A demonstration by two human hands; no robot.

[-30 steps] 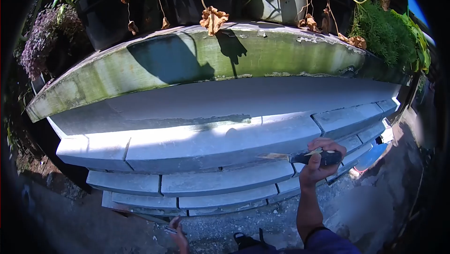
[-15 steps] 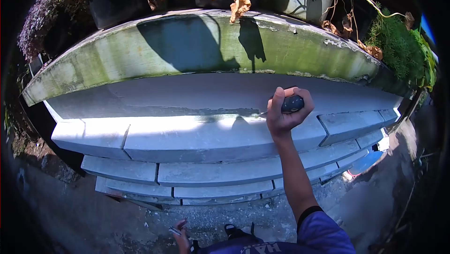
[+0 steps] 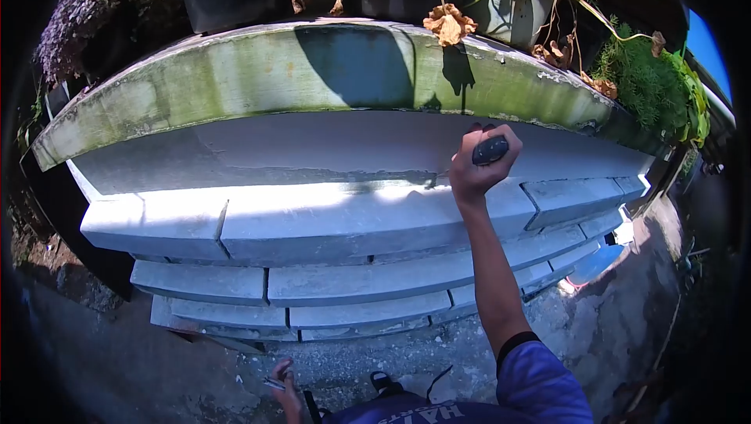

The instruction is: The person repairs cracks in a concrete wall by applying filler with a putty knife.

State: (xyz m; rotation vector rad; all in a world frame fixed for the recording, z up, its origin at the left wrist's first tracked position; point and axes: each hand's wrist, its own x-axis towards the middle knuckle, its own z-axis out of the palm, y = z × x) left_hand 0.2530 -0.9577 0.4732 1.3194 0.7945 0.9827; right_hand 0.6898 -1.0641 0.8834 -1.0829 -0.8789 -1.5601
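Observation:
My right hand [image 3: 483, 162] is wrapped around the rounded dark handle of a trowel [image 3: 490, 150], close against the pale wall under the ledge. The tool's blade is hidden by the hand. To the left of it, a rough grey plaster band [image 3: 344, 176] runs along the wall's bottom edge, with a smoother darker patch [image 3: 149, 164] at the far left. Low in view, beside my body, my left hand [image 3: 288, 394] is closed on a thin, flat, greyish tool [image 3: 274, 383], whose kind I cannot tell.
Below the wall, pale stacked blocks [image 3: 344, 230] form steps with dark joints. A mossy ledge [image 3: 258, 72] overhangs the wall, carrying pots [image 3: 516, 1] and plants. One dry leaf [image 3: 449, 25] hangs over its front. A blue container [image 3: 594, 264] stands at the right on rough ground [image 3: 618, 322].
My right hand has risen along the wall with the trowel, and its metal part no longer shows. The camera view has shifted slightly. My left hand stays low with its thin tool.

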